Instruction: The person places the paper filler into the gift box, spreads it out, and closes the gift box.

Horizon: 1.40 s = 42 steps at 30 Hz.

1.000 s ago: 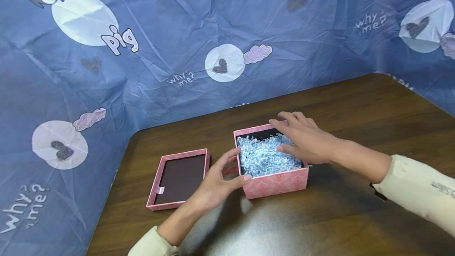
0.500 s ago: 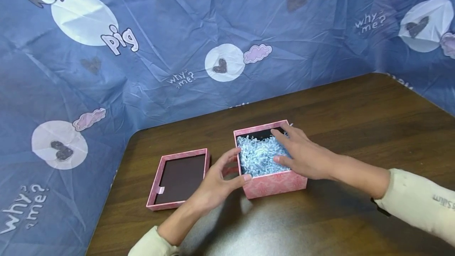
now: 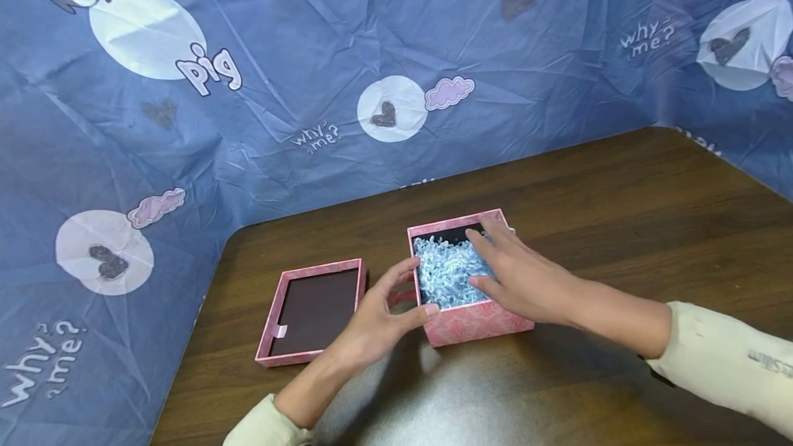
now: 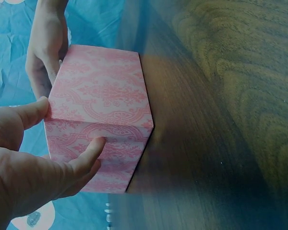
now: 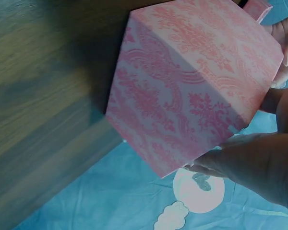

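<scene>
A pink patterned box [image 3: 477,323] stands on the table, filled with light-blue shredded paper [image 3: 447,272]. My left hand [image 3: 374,325] holds the box at its left side, thumb at the near corner of the rim and fingers along the side wall. In the left wrist view, one finger touches the pink wall [image 4: 101,91]. Over the right part of the filling lies my right hand [image 3: 529,277], fingers spread and fairly straight, covering some of the paper and the right rim. From the right wrist view, the fingertips are hidden behind the box wall [image 5: 182,81].
To the left of the box lies its pink-rimmed lid [image 3: 316,312], dark inside facing up, with a small pale tab [image 3: 281,331]. The brown wooden table [image 3: 588,191] ends at a blue printed cloth [image 3: 297,40] hanging behind and at the sides.
My right hand has shifted from the box's far right rim to the left and toward me, over the paper. The left hand and the box have stayed in place.
</scene>
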Each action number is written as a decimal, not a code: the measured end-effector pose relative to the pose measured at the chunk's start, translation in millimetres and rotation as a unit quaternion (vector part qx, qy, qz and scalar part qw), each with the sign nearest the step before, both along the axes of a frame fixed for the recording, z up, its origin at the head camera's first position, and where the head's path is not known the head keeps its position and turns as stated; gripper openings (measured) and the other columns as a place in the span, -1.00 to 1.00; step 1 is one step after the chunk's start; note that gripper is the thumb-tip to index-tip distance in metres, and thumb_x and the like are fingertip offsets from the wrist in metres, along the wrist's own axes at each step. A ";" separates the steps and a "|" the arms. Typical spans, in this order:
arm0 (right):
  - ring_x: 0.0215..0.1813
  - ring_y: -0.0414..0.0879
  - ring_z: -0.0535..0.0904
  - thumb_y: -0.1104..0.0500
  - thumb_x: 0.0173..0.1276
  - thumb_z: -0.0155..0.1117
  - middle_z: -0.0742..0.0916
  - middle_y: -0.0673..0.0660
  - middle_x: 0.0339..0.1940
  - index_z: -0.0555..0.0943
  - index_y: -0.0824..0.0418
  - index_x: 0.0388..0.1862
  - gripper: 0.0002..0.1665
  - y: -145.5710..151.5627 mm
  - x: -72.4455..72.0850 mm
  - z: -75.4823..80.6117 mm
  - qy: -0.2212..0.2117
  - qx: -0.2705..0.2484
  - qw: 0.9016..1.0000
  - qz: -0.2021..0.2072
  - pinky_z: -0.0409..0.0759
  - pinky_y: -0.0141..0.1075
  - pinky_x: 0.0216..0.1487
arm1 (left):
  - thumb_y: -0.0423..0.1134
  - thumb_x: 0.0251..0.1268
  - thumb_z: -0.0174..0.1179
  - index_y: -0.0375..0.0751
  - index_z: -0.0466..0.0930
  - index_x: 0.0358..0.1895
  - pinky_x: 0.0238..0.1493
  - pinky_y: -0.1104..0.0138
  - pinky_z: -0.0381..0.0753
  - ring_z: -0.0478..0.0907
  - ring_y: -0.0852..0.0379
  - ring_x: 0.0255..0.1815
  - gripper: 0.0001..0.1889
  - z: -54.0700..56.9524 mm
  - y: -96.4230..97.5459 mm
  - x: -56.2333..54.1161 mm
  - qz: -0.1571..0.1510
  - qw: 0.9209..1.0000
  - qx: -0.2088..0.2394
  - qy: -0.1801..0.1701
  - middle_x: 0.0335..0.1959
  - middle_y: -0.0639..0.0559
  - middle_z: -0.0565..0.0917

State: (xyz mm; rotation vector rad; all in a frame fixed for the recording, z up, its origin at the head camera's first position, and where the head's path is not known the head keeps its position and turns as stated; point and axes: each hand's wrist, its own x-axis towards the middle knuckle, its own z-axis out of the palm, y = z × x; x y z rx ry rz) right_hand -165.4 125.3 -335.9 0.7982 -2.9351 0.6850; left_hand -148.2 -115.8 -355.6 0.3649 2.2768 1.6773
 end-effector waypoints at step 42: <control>0.50 0.29 0.04 0.09 0.23 0.41 0.13 0.29 0.54 0.18 0.19 0.51 -0.06 25.8 -18.5 38.7 -0.061 0.016 0.993 0.095 0.24 0.19 0.30 | -0.18 0.23 0.33 0.02 0.22 0.43 0.10 0.06 0.53 0.39 -0.20 0.25 -0.29 0.5 0.6 -0.3 0.000 1.000 0.007 -0.005 0.32 -0.16 0.36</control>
